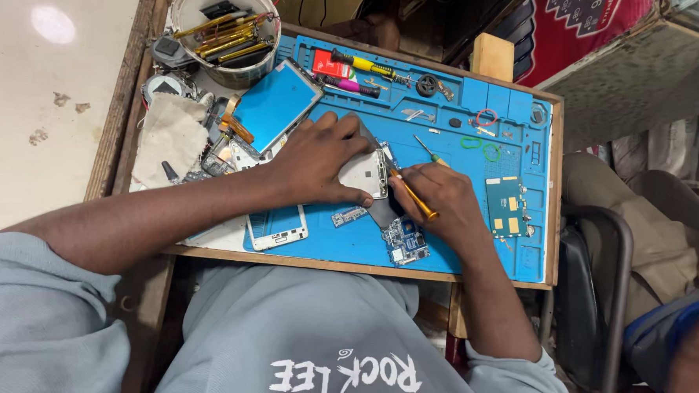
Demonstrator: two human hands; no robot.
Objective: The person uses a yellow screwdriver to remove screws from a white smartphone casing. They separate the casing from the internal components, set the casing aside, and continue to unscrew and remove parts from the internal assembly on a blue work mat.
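My left hand (320, 160) presses down on an opened silver phone body (365, 173) that lies on the blue work mat (450, 240). My right hand (435, 204) grips a small screwdriver with an orange-yellow handle (414, 197), its tip at the phone's right edge. A small circuit board (404, 242) lies just below my right hand, and a thin strip part (347, 216) sits under my left thumb.
A blue-backed screen panel (275, 103) and a white phone frame (277, 229) lie at the left. A white tub of tools (225, 26) stands at the back left, by a cloth (170, 137). Screwdrivers (355, 63), rubber rings (486, 118) and a green board (506, 205) lie around.
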